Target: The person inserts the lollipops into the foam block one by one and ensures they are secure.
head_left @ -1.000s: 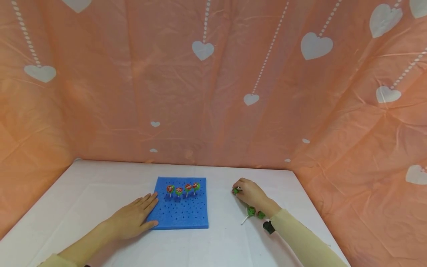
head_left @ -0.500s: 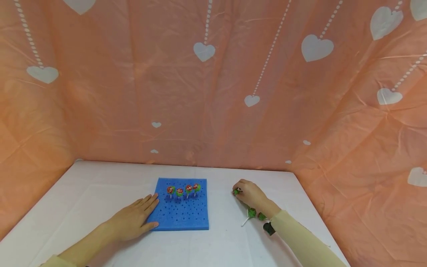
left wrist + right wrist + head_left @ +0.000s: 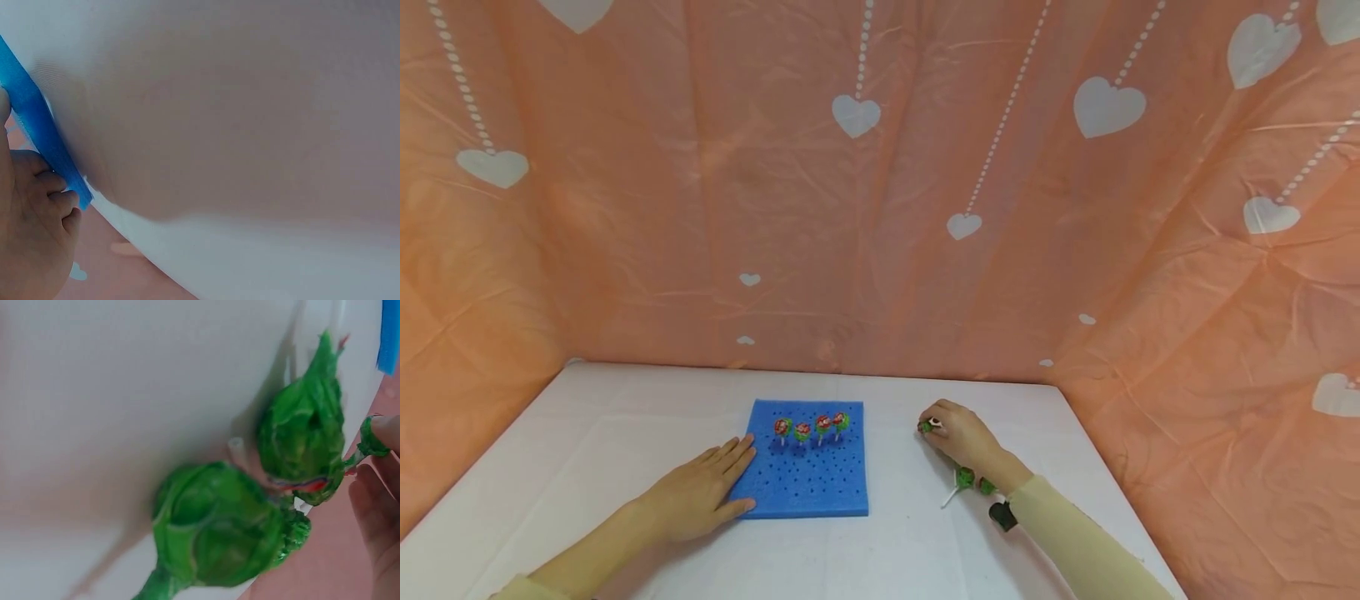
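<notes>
My left hand (image 3: 696,492) lies with outstretched fingers on the left edge of a blue foam block (image 3: 808,496) dotted with holes. Several lollipops (image 3: 802,431) in red and green wrappers stand in a row on their sticks toward the block's far side. To the right of the block, my right hand (image 3: 964,437) pinches another lollipop (image 3: 927,426) by its green-wrapped head; its stick is mostly hidden. Below that hand lie loose lollipops (image 3: 965,477), partly covered by the wrist. Up close in the right wrist view are green wrapped heads (image 3: 219,525).
A white-covered table (image 3: 880,558) carries everything. Behind and beside it hangs an orange cloth (image 3: 790,208) printed with white hearts. Under the right sleeve is a dark wrist device (image 3: 1003,516).
My right hand shifts very slightly to the left with the pinched lollipop, which appears to turn a little in the fingers. The left hand and the foam block stay put.
</notes>
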Tool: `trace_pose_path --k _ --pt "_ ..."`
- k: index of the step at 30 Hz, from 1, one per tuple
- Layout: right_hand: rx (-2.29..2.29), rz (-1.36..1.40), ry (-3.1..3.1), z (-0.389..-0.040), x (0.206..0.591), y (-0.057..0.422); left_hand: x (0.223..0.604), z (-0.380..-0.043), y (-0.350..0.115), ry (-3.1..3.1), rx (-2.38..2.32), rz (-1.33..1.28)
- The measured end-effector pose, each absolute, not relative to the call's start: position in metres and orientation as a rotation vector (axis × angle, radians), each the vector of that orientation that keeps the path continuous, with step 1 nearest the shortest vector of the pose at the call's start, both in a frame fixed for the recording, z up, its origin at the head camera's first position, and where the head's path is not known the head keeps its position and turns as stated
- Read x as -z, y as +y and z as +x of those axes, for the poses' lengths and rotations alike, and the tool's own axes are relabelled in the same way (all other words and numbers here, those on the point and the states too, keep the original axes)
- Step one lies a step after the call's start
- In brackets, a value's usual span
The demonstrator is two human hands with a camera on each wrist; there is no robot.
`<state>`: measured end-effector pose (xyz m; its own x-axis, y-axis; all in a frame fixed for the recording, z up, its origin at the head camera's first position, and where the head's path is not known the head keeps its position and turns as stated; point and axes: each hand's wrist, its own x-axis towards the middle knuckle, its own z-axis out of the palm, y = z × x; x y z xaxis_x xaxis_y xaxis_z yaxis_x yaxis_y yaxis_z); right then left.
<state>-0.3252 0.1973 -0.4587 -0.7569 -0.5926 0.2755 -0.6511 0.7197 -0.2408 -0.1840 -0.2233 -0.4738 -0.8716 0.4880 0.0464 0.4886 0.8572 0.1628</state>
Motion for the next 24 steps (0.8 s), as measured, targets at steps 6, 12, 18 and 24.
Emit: trace_pose_path --k 6,12,18,24 --pt "-0.637 0.992 -2.662 -0.322 0.459 0.193 0.472 -0.183 -0.223 -3.029 0.272 -0.794" --pt "-0.774 0.980 -2.574 -0.320 0.458 0.188 0.472 -0.184 -0.223 -3.043 0.288 -0.791" --pt "-0.858 1.026 -2.431 -0.317 0.458 0.182 0.473 -0.184 -0.222 -3.039 0.283 -0.787" --pt "-0.940 1.035 -2.342 -0.315 0.457 0.173 0.474 -0.185 -0.223 -3.021 0.258 -0.794"
